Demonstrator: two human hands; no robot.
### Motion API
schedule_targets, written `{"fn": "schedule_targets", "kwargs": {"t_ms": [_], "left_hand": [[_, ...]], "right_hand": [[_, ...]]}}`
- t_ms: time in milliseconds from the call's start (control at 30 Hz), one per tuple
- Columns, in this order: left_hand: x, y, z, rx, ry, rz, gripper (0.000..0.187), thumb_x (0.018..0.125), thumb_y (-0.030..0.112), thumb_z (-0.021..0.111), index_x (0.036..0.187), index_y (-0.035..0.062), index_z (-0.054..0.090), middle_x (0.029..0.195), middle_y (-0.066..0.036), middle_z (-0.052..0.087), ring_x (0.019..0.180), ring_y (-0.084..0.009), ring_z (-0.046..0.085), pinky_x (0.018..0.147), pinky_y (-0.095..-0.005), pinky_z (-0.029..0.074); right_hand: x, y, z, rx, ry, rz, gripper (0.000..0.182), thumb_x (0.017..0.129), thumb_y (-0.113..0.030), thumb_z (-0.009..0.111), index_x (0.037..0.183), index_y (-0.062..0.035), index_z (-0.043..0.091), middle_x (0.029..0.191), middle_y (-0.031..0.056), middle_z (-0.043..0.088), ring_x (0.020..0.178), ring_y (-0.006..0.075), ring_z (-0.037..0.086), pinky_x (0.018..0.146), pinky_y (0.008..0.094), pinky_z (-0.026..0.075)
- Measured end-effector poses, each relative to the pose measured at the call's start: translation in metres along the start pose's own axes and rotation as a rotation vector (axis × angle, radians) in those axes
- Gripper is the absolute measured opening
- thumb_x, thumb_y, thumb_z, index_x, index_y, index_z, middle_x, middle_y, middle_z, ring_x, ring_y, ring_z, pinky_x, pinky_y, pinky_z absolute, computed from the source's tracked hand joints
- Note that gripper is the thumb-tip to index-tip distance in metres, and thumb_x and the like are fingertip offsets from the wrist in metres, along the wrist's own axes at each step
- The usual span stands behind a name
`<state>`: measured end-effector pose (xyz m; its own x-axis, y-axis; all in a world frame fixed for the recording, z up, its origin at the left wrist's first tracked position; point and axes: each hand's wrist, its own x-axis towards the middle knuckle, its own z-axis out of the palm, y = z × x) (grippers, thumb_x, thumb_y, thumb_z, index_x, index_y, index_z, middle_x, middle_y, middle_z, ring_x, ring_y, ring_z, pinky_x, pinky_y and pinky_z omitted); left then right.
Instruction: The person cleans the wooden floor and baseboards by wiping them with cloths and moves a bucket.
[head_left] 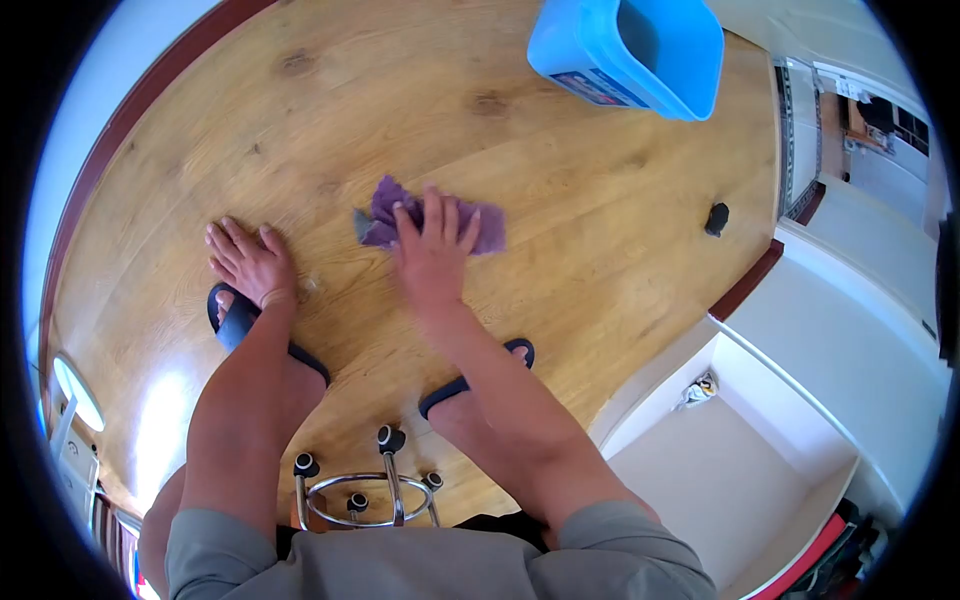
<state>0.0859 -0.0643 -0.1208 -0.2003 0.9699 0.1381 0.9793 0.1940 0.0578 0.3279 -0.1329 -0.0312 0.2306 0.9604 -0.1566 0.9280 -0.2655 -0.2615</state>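
Note:
My right hand (437, 245) presses a crumpled purple cloth (488, 228) flat against the wooden floor (570, 200), its fingers spread over the cloth. A greyish corner of the cloth shows at its left end. To the left, my left hand (252, 265) lies palm down on the floor with its fingers apart and nothing in it, just above the dark sandal (237, 322) on my left foot. The other sandal (525, 352) is below and right of the cloth.
A blue bin (625, 60) stands at the top. A small black object (717, 219) lies on the floor at the right. At the lower right is an open white drawer (720, 470) holding a small crumpled item. A chrome-legged stool (397, 490) is beneath me.

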Motion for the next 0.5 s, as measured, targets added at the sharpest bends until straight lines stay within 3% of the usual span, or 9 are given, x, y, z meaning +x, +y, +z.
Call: {"fn": "schedule_targets", "kwargs": {"t_ms": [133, 333, 500], "left_hand": [[0.0, 0.004, -0.007, 0.003, -0.004, 0.004, 0.072, 0.099, 0.047, 0.046, 0.155, 0.0028, 0.036, 0.165, -0.019, 0.025, 0.155, -0.0341, 0.018, 0.124, -0.0538, 0.012], [0.001, 0.007, -0.011, 0.035, -0.038, 0.002, 0.073, 0.097, 0.045, 0.048, 0.153, -0.0018, 0.037, 0.163, -0.022, 0.028, 0.154, -0.0353, 0.019, 0.124, -0.0536, 0.012], [0.002, 0.007, -0.013, 0.009, -0.05, -0.003, 0.073, 0.098, 0.045, 0.046, 0.153, -0.0017, 0.037, 0.164, -0.022, 0.025, 0.155, -0.0351, 0.017, 0.124, -0.0534, 0.012]], "right_hand": [[-0.011, 0.016, 0.0, 0.003, -0.056, -0.148, 0.049, 0.086, -0.023, 0.069, 0.133, -0.0118, 0.061, 0.14, 0.0166, 0.048, 0.133, 0.0349, 0.044, 0.113, 0.0635, 0.028], [-0.014, -0.005, 0.008, 0.023, 0.048, -0.242, 0.045, 0.089, -0.023, 0.062, 0.127, 0.0011, 0.062, 0.136, 0.016, 0.053, 0.131, 0.0326, 0.048, 0.116, 0.0496, 0.034], [0.004, -0.008, 0.014, 0.02, -0.052, -0.402, 0.048, 0.091, -0.026, 0.062, 0.128, 0.003, 0.06, 0.141, 0.0174, 0.051, 0.131, 0.0343, 0.048, 0.116, 0.0488, 0.035]]}}
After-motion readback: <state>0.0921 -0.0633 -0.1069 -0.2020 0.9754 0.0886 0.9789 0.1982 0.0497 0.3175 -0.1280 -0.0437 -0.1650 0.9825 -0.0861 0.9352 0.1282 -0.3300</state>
